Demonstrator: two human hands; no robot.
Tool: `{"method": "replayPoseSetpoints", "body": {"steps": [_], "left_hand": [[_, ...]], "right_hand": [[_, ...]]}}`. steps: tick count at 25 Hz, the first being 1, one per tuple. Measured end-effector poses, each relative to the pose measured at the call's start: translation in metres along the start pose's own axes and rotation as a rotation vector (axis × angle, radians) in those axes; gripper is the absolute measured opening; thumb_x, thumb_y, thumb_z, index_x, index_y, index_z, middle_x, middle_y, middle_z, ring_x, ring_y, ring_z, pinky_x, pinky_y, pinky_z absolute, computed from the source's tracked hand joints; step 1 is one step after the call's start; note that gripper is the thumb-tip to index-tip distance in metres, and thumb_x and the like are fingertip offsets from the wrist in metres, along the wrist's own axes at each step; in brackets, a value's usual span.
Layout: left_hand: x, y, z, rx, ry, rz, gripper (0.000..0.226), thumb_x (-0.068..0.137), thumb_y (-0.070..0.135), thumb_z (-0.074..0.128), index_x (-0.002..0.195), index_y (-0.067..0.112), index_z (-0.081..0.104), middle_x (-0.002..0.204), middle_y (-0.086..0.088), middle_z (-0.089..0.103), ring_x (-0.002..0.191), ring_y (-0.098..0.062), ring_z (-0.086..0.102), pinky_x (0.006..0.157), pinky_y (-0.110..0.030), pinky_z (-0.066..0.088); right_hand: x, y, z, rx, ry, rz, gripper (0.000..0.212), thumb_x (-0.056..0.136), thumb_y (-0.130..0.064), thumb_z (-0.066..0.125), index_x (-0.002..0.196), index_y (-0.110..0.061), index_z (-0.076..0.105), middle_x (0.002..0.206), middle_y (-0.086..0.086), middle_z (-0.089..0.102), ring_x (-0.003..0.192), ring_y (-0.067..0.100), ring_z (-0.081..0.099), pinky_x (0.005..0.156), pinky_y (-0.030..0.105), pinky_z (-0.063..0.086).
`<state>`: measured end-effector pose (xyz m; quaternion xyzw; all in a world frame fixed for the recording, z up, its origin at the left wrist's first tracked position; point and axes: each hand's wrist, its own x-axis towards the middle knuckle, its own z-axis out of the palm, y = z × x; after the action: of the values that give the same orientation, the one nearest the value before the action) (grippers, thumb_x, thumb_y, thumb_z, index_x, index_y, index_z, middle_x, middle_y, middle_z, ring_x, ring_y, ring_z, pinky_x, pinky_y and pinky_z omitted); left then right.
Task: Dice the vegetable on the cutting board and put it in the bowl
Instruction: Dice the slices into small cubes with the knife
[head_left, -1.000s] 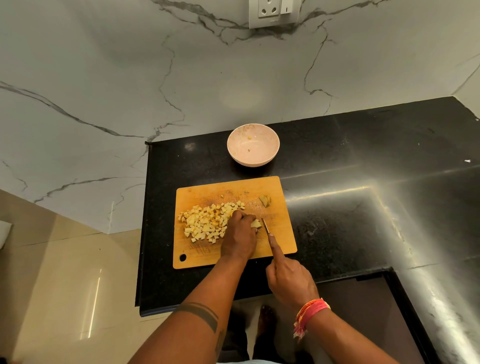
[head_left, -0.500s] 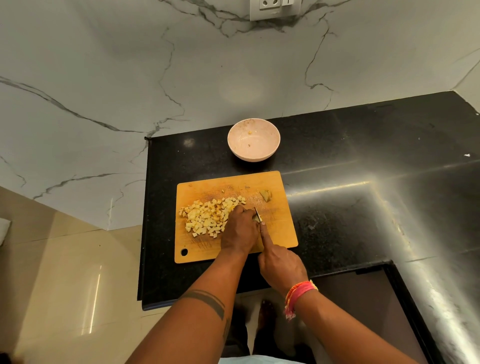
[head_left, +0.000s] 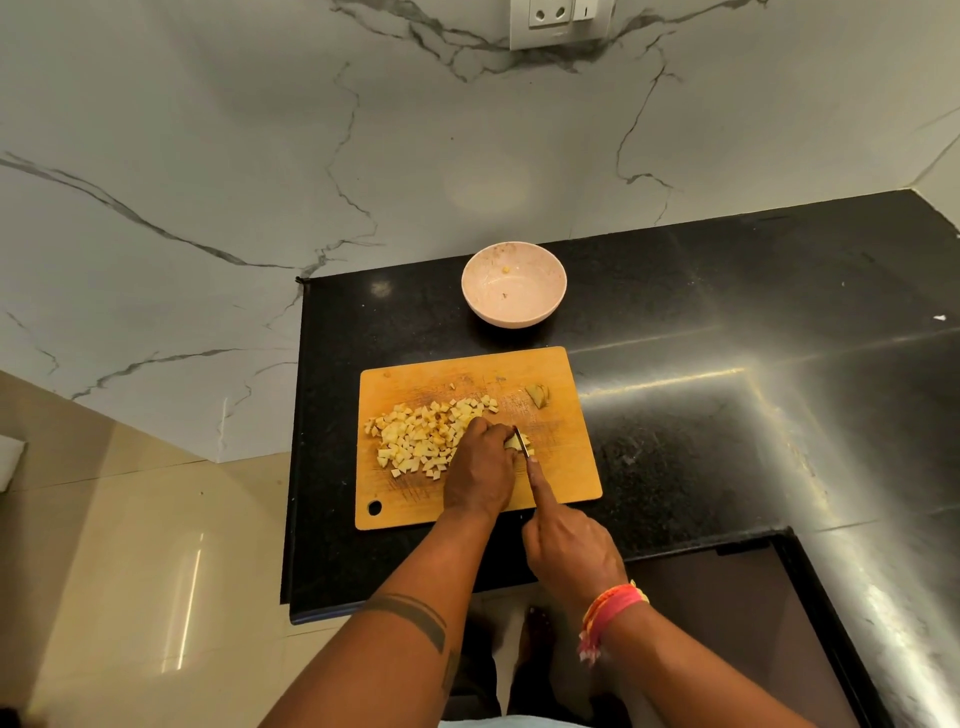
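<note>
wooden cutting board (head_left: 561, 467) lies on black desk (head_left: 727, 364). pile of pale yellow diced pieces (head_left: 421, 436), small rough cubes, some browner, sits on the board's left half. left hand (head_left: 480, 467) has its fingers curled down over an uncut pale chunk (head_left: 517, 441) at mid-board. right hand (head_left: 566, 545) grips the knife (head_left: 522, 441), index finger laid along the blade's back, blade at the chunk. one small offcut (head_left: 537, 396) lies near the far right corner. pink bowl (head_left: 514, 286) stands behind the board, only scraps inside.

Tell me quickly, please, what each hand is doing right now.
Left hand: fingers curled, holding the vegetable piece on the cutting board.
Right hand: gripping the knife.
</note>
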<state>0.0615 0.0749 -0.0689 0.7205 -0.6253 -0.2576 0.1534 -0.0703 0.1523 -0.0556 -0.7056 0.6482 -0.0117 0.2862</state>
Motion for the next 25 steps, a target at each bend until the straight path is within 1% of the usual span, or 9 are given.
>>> {"method": "replayPoseSetpoints", "body": {"steps": [3, 6, 9, 11, 14, 16, 19, 22, 25], "left_hand": [[0.001, 0.002, -0.001, -0.017, 0.005, -0.020, 0.028, 0.101, 0.020, 0.056, 0.127, 0.015, 0.066, 0.121, -0.003, 0.055, 0.106, -0.022, 0.059, 0.085, -0.033, 0.053], [0.002, 0.002, -0.001, -0.017, 0.001, -0.044, 0.027, 0.101, 0.021, 0.057, 0.125, 0.016, 0.067, 0.121, -0.003, 0.055, 0.105, -0.023, 0.060, 0.086, -0.033, 0.054], [0.002, 0.003, 0.000, -0.021, 0.000, -0.051, 0.029, 0.100, 0.021, 0.060, 0.128, 0.017, 0.066, 0.125, -0.002, 0.056, 0.108, -0.021, 0.060, 0.089, -0.031, 0.054], [0.002, 0.002, -0.001, -0.025, -0.005, -0.046, 0.031, 0.099, 0.022, 0.062, 0.130, 0.017, 0.066, 0.126, -0.002, 0.056, 0.110, -0.021, 0.060, 0.093, -0.033, 0.053], [-0.001, 0.000, -0.002, -0.048, -0.007, -0.045, 0.033, 0.099, 0.021, 0.063, 0.131, 0.016, 0.065, 0.126, -0.002, 0.055, 0.111, -0.022, 0.061, 0.093, -0.036, 0.054], [-0.003, -0.002, -0.001, -0.052, 0.010, -0.054, 0.031, 0.099, 0.019, 0.062, 0.129, 0.016, 0.065, 0.122, -0.003, 0.055, 0.107, -0.022, 0.061, 0.090, -0.037, 0.055], [-0.003, -0.003, -0.001, -0.020, 0.017, -0.066, 0.026, 0.100, 0.019, 0.059, 0.124, 0.016, 0.068, 0.116, -0.003, 0.056, 0.102, -0.023, 0.060, 0.084, -0.037, 0.055], [0.001, -0.004, -0.002, -0.023, 0.009, -0.084, 0.022, 0.100, 0.020, 0.058, 0.118, 0.016, 0.070, 0.113, -0.004, 0.056, 0.099, -0.024, 0.060, 0.082, -0.037, 0.054], [0.002, -0.004, -0.001, 0.012, 0.008, -0.086, 0.022, 0.101, 0.022, 0.058, 0.116, 0.015, 0.072, 0.113, -0.005, 0.057, 0.099, -0.025, 0.061, 0.081, -0.036, 0.054]], "right_hand": [[0.014, -0.007, -0.002, -0.025, -0.025, -0.001, 0.074, 0.101, -0.030, 0.035, 0.161, -0.033, -0.008, 0.074, 0.001, 0.059, 0.059, 0.023, 0.054, 0.055, 0.036, 0.042], [0.015, -0.006, -0.002, -0.047, -0.035, -0.012, 0.074, 0.102, -0.030, 0.035, 0.161, -0.030, -0.010, 0.074, 0.002, 0.058, 0.057, 0.022, 0.053, 0.054, 0.034, 0.038], [-0.007, 0.005, 0.003, -0.062, -0.059, -0.023, 0.078, 0.100, -0.029, 0.037, 0.160, -0.031, -0.013, 0.074, 0.000, 0.060, 0.058, 0.022, 0.057, 0.053, 0.035, 0.039], [-0.024, 0.012, 0.005, -0.043, -0.074, -0.027, 0.080, 0.099, -0.030, 0.037, 0.160, -0.032, -0.014, 0.074, -0.003, 0.061, 0.059, 0.020, 0.058, 0.054, 0.037, 0.041], [-0.026, 0.014, 0.002, -0.006, -0.040, -0.022, 0.079, 0.100, -0.031, 0.036, 0.159, -0.035, -0.015, 0.073, -0.005, 0.060, 0.059, 0.018, 0.057, 0.059, 0.039, 0.048], [-0.012, 0.008, -0.003, 0.004, -0.034, -0.027, 0.077, 0.101, -0.032, 0.036, 0.159, -0.036, -0.014, 0.073, -0.003, 0.058, 0.060, 0.020, 0.056, 0.060, 0.040, 0.047], [0.006, -0.004, -0.005, -0.021, -0.040, -0.040, 0.075, 0.100, -0.031, 0.035, 0.160, -0.036, -0.011, 0.074, 0.000, 0.058, 0.059, 0.023, 0.054, 0.058, 0.038, 0.044], [0.013, -0.008, -0.003, -0.048, -0.070, -0.037, 0.075, 0.100, -0.030, 0.035, 0.160, -0.033, -0.011, 0.077, 0.003, 0.059, 0.061, 0.024, 0.055, 0.059, 0.038, 0.046], [0.006, -0.005, -0.002, -0.070, -0.082, -0.036, 0.078, 0.100, -0.029, 0.036, 0.160, -0.032, -0.015, 0.075, 0.002, 0.056, 0.057, 0.023, 0.051, 0.055, 0.036, 0.038]]}}
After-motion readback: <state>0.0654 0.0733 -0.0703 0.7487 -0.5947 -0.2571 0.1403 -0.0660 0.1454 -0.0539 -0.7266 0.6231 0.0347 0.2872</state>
